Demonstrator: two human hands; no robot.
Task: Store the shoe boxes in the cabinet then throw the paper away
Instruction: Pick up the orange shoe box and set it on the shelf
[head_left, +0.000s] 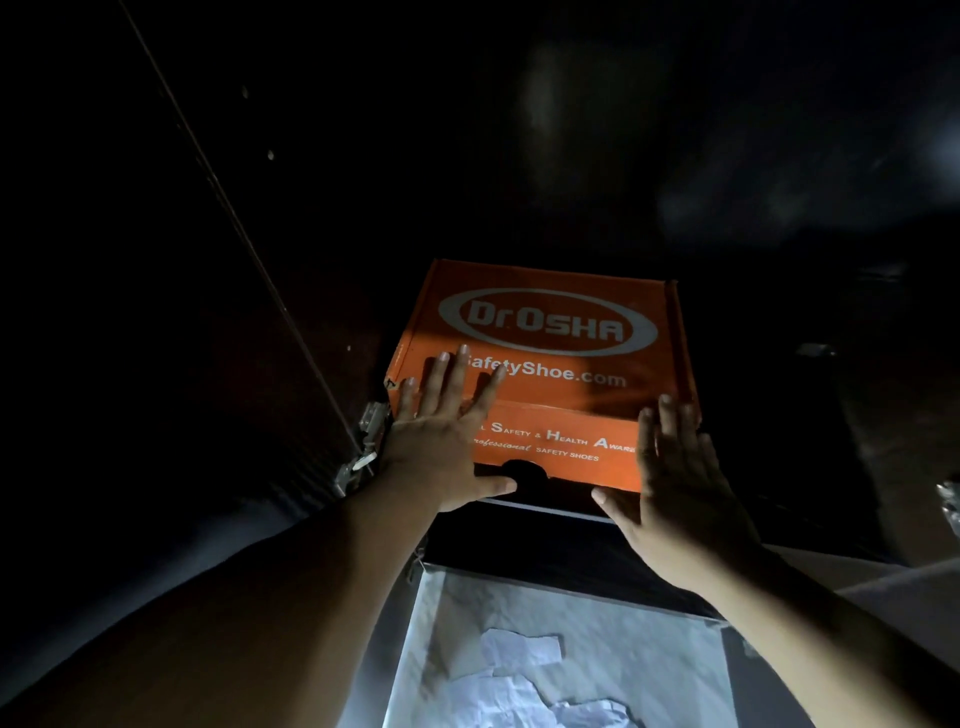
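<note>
Nearest the camera, crumpled white paper (524, 675) lies on a pale sheet inside an open box (410, 649) at the bottom of the view, not yet thrown away. Above it, both forearms reach forward into a dark cabinet. The left hand (441, 447) lies flat with fingers spread over the near left corner of the orange shoe box (561, 364), its thumb stretched along the lower front edge near the finger notch. The right hand (675, 483) is likewise flat and spread against the near right corner, thumb pointing inward under the front edge. Neither grip is clenched: both are released, straight-fingered, pressing or steadying rather than clasping.

The orange shoe box sits level on a dark surface inside the cabinet, lid closed. It is stiff cardboard and probably light to moderate in weight, with a smooth printed skin that could slip under flat palms. Taking hold at the two side walls or pushing on the firm front face would likely serve best. A metal hinge (363, 447) shows just left of the box, on the cabinet's edge. Beyond the box, all is too dark to make out.
</note>
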